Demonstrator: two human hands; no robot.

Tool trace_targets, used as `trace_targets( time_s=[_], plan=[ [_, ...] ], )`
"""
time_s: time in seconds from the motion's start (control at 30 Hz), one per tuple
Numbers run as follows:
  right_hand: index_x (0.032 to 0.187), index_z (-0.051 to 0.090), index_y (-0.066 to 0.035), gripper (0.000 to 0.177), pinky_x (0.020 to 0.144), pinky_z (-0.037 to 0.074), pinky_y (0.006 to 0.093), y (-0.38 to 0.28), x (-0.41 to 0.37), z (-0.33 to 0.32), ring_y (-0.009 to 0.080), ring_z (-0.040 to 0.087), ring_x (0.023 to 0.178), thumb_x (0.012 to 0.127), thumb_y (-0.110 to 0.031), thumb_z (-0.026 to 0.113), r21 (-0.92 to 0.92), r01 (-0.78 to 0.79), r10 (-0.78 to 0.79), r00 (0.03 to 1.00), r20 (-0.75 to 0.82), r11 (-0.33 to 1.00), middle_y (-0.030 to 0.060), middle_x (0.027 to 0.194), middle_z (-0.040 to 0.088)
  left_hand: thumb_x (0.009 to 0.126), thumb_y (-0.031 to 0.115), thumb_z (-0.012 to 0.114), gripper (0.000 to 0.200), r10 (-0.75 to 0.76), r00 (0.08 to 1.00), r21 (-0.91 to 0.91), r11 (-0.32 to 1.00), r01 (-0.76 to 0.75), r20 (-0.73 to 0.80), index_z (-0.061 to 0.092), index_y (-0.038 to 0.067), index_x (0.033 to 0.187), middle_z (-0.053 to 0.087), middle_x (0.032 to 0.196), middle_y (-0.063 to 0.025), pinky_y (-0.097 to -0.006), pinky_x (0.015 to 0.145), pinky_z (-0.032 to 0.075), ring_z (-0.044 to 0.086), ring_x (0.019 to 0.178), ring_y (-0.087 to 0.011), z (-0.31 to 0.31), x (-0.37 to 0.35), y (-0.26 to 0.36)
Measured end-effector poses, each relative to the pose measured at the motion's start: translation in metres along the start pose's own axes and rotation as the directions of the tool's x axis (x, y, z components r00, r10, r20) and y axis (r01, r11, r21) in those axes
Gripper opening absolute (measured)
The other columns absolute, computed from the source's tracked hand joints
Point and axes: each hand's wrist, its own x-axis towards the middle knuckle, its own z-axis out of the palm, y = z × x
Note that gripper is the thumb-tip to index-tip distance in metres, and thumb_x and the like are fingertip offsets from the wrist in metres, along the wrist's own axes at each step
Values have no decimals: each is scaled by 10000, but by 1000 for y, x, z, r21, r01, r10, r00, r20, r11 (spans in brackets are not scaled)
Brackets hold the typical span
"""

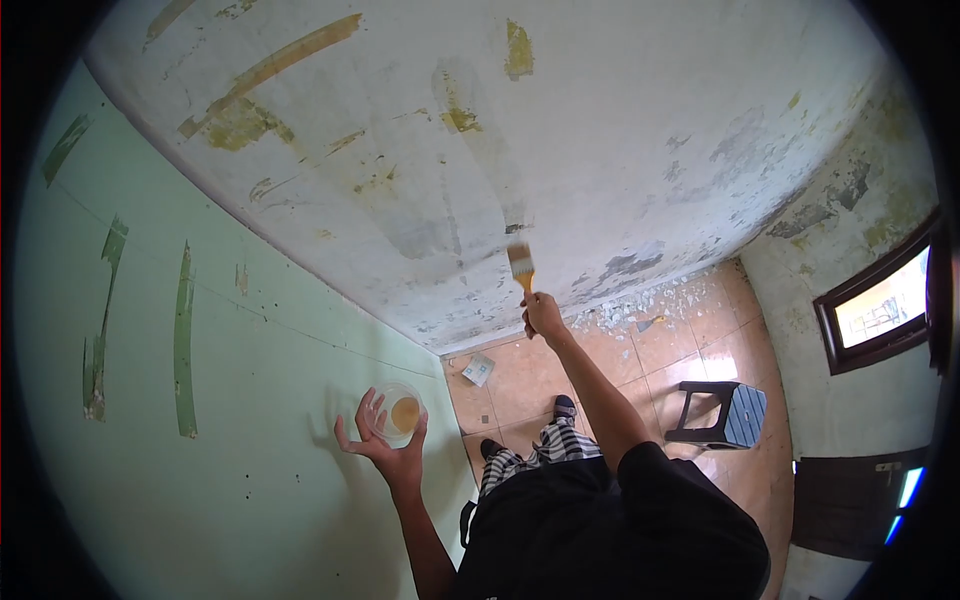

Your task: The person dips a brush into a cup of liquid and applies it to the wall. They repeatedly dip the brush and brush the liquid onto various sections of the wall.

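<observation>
My right hand point(543, 316) is closed round the yellow handle of a paintbrush point(522, 264). Its bristles point up at the white wall point(590, 130), right by a small dark patch on the peeling surface. Darker, damp-looking streaks run over the wall above and left of the brush. In my left hand point(391, 448) is a clear plastic cup point(402, 412) with a yellowish-brown content at its bottom. Thumb and fingers grip the cup from both sides, close to the green wall point(290, 400).
Paint flakes point(650, 305) litter the tiled floor point(520, 390) along the wall, with a scraper point(651, 323) among them. A white packet point(478, 370) lies near the corner. To my right stands a plastic stool point(722, 414). A framed window point(880, 305) is in the right wall.
</observation>
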Motion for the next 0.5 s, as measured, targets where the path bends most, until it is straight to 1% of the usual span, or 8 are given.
trace_targets(
  time_s=[0.07,0.13,0.2,0.27,0.33,0.37,0.43,0.5],
  plan=[
    [880,633,34,404,319,417,369,12,-3,1,192,551,378,1052,-313,519,31,-300,299,954,27,953,69,558,553,730,52,880,1164,-20,1000,18,1000,20,9,27,181,1511,484,1472,-179,-566,1111,420,526,1303,-376,-1,-2,0],
    [845,631,45,395,312,421,361,-12,-8,-5,189,547,376,1030,-291,536,13,-337,336,941,44,941,64,548,540,726,46,880,1164,-20,1000,23,1000,20,20,30,181,1510,486,1469,-179,-562,1112,420,526,1304,-375,-1,-3,0],
    [826,638,35,408,322,440,352,-48,-7,-14,184,536,371,1018,-314,553,-37,-282,284,952,113,959,64,549,533,722,40,880,1164,-16,1000,18,1000,15,27,34,181,1509,489,1467,-178,-559,1113,421,526,1305,-373,3,-1,0],
    [835,654,42,426,332,442,345,-117,-21,-26,182,527,365,1004,-341,575,-47,-121,124,988,92,992,66,552,530,718,35,884,1168,-24,999,-12,1000,25,25,34,181,1506,491,1466,-180,-561,1110,421,524,1306,-375,6,-1,-1],
    [929,672,62,381,351,438,326,-203,-45,-45,166,506,361,1025,-291,564,-46,12,-8,997,83,999,41,550,501,720,40,886,1166,-15,999,-15,1000,16,35,34,181,1504,491,1465,-181,-563,1108,421,523,1307,-376,10,0,1],
    [952,673,74,378,357,437,317,-247,-61,-54,158,488,355,1039,-272,549,-90,68,-61,995,83,994,35,538,478,722,45,888,1165,-4,999,-19,1000,5,38,34,180,1503,491,1465,-182,-564,1106,421,522,1308,-376,11,0,3],
    [953,658,65,382,365,416,315,-316,-100,-71,131,448,348,1063,-272,513,-79,263,-259,964,61,961,-2,512,441,728,45,891,1151,-1,999,-36,999,3,43,37,164,1491,486,1461,-195,-560,1101,421,520,1299,-378,15,0,7],
    [926,643,53,421,398,380,291,-360,-118,-82,102,403,368,1081,-311,499,40,445,-447,889,100,894,-30,496,396,734,45,894,1137,10,999,-62,998,-8,34,41,148,1479,481,1457,-207,-555,1096,421,517,1291,-379,20,0,9]
  ],
)
